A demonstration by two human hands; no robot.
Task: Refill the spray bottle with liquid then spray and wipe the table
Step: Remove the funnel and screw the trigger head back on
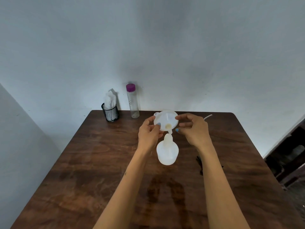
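A white translucent spray bottle (167, 152) without its spray head stands upright on the dark wooden table (99, 162). A white funnel (165, 120) hangs just above the bottle's open neck, its spout almost at the opening. My left hand (149, 131) pinches the funnel's left rim. My right hand (194, 128) holds its right rim between thumb and fingers. A tall clear bottle with a purple cap (132, 100) stands at the table's far edge.
A black mesh cup holding white tissues (110, 111) stands at the far left by the wall. A thin white tube (208, 116) pokes out behind my right hand. A small dark object (200, 164) lies right of the spray bottle.
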